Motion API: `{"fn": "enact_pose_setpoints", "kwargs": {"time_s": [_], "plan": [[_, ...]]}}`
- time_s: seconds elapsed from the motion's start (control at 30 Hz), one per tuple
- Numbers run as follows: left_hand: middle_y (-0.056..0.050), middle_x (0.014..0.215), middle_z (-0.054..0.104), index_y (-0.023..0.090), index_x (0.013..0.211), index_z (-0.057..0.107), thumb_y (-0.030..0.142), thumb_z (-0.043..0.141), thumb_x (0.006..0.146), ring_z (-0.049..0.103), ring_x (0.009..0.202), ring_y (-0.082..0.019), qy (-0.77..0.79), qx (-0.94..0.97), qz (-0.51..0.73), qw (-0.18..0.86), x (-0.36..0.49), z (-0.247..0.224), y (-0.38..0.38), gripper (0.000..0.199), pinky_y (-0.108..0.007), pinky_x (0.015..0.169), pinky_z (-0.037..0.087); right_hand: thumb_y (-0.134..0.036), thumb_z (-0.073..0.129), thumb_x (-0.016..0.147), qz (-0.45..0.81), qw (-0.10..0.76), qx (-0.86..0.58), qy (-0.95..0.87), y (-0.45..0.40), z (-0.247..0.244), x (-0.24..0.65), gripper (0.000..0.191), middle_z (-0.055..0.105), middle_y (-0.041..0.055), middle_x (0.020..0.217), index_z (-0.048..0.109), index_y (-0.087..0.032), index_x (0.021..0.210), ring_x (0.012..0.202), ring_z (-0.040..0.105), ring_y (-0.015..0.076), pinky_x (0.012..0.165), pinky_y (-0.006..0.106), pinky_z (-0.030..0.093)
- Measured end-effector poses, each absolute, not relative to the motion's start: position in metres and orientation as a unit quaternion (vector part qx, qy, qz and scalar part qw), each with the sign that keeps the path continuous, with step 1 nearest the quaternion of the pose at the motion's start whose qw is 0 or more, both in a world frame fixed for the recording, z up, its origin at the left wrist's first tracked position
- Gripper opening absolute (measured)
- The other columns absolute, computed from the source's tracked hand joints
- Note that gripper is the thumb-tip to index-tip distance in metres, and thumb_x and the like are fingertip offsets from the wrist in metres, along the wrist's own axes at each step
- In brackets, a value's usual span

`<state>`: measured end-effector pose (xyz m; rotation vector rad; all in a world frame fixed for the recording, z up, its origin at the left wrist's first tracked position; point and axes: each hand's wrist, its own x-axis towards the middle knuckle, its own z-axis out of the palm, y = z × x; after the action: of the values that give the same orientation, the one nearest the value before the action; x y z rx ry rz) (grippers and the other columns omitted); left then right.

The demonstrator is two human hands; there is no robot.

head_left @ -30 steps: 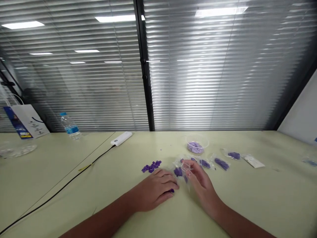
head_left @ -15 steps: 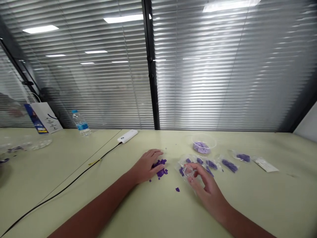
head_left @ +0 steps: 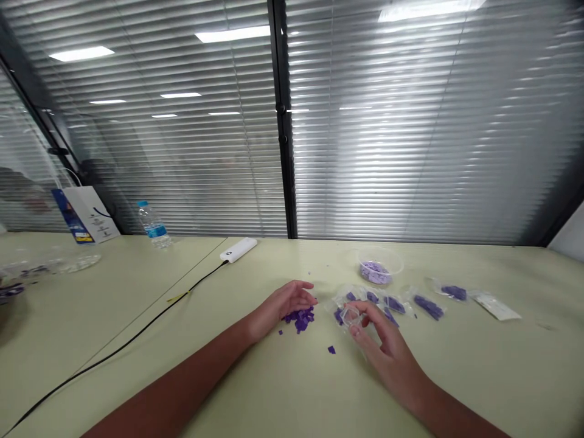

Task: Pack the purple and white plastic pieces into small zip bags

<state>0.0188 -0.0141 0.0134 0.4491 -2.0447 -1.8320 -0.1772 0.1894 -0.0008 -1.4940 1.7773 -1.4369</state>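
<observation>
So the left hand (head_left: 283, 307) is loosely open with the fingers a bit curled, right at the purple pile (head_left: 302, 319) on the table, and the right hand (head_left: 383, 347) has a small clear piece (head_left: 350, 316) pinched between thumb and fingers, just in front of the clear bags (head_left: 395, 304). My worry: those purple bits look tiny and light, so a quick sweep of the left hand could scatter them, and the stray chip (head_left: 331, 350) sitting apart, nearer the person, would be easy to knock away with a wrist. The clear piece looks slick too, so a sloppy pinch might drop it among the bags. Can't tell what's under the left fingers, or whether the clear piece holds anything. The bags overlap, partly behind the right hand, and the stuff at the left edge (head_left: 9, 292) is cut off.
</observation>
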Motion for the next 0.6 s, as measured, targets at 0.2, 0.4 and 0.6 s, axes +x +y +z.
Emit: {"fn": "enact_pose_setpoints", "kwargs": {"time_s": [0.2, 0.4, 0.6], "plan": [[-0.009, 0.135, 0.059, 0.029, 0.135, 0.059, 0.058, 0.064, 0.092, 0.051, 0.128, -0.03, -0.925, 0.139, -0.313, 0.165, 0.028, 0.027, -0.015, 0.053, -0.045, 0.112, 0.038, -0.047, 0.053, 0.098, -0.516, 0.198, -0.539, 0.636, 0.189, -0.001, -0.177, 0.032, 0.063, 0.0042, 0.115, 0.06, -0.029, 0.124, 0.102, 0.056, 0.0228, 0.081, 0.031, 0.048], [-0.007, 0.121, 0.064, 0.028, 0.122, 0.069, 0.049, 0.069, 0.091, 0.057, 0.115, -0.024, -0.965, 0.101, -0.204, 0.131, 0.022, 0.019, -0.019, 0.038, -0.037, 0.103, 0.042, -0.045, 0.053, 0.099, -0.515, 0.176, -0.563, 0.622, 0.187, -0.003, -0.175, 0.032, 0.063, 0.0053, 0.121, 0.06, -0.028, 0.124, 0.101, 0.058, 0.0213, 0.084, 0.031, 0.049], [-0.007, 0.115, 0.066, 0.027, 0.125, 0.067, 0.052, 0.07, 0.089, 0.059, 0.107, -0.024, -0.97, 0.095, -0.175, 0.142, 0.028, 0.029, -0.025, 0.044, -0.034, 0.093, 0.045, -0.044, 0.054, 0.099, -0.507, 0.187, -0.561, 0.627, 0.19, 0.0, -0.175, 0.03, 0.063, 0.0048, 0.122, 0.061, -0.029, 0.124, 0.103, 0.058, 0.022, 0.074, 0.028, 0.049]]}}
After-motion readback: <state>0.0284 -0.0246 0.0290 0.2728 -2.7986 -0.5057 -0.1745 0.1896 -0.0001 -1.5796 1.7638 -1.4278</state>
